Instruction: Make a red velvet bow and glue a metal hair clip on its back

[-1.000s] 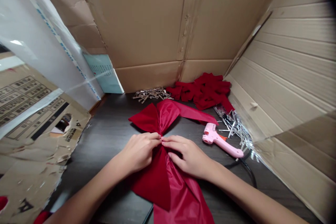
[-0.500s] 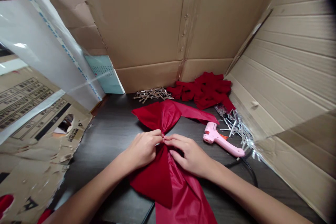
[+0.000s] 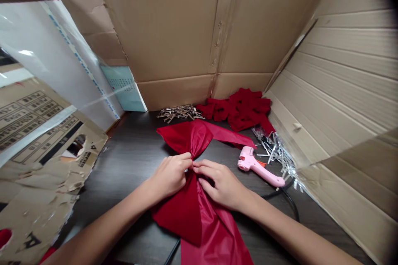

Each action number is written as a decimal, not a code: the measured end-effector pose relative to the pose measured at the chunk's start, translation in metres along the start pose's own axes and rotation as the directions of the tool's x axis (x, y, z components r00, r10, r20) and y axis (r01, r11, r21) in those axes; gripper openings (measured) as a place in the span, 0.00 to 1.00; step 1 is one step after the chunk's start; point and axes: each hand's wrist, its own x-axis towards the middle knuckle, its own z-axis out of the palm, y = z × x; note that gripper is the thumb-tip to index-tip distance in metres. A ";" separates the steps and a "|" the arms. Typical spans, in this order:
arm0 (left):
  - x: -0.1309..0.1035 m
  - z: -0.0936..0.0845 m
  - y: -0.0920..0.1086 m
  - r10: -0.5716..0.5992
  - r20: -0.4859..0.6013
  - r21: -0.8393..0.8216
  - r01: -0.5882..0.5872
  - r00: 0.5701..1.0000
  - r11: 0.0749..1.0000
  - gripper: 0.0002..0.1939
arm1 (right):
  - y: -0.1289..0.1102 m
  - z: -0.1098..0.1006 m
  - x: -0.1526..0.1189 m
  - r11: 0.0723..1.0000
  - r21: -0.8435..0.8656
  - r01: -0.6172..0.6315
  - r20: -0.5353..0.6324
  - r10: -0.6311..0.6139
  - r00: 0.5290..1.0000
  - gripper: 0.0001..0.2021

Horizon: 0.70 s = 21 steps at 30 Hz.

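Red bow [image 3: 183, 217] lies on the dark table [image 3: 130, 149], with dull dark parts and shiny pinker parts, bunched thin in the middle. The left hand [image 3: 171, 174] and right hand [image 3: 221, 183] pinch that middle, fingertips closed. The torn cardboard [image 3: 34, 201] shows black rows and a mark like "A"; the blue booklet's [image 3: 124, 91] words are too tiny to read.

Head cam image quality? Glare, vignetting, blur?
Head view: black shading in the upper right corner; glare spot on the glossy white sheet at left; sheen on the tabletop left of the red bow; pale blue card's print too soft to read.
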 end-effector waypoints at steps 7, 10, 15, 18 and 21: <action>-0.002 0.007 -0.005 0.032 -0.071 -0.112 -0.039 0.997 0.993 0.17 | -0.002 0.001 0.001 0.999 -0.036 -0.012 0.010 0.013 1.000 0.13; -0.004 0.010 -0.006 0.039 -0.092 -0.122 -0.050 0.995 0.991 0.17 | -0.003 0.000 0.002 0.999 -0.049 -0.022 0.019 0.023 1.000 0.13; -0.004 0.014 -0.008 0.041 -0.108 -0.133 -0.055 0.993 0.990 0.16 | -0.001 0.003 0.002 0.999 -0.047 -0.018 0.018 0.019 1.000 0.12; -0.004 0.014 -0.008 0.025 -0.125 -0.152 -0.045 0.992 0.987 0.17 | 0.001 0.002 0.003 0.999 -0.041 -0.023 0.017 0.024 1.000 0.13; -0.005 0.013 -0.008 0.011 -0.151 -0.176 -0.038 0.988 0.984 0.17 | 0.000 -0.008 0.010 0.999 -0.049 -0.023 0.073 0.026 0.997 0.12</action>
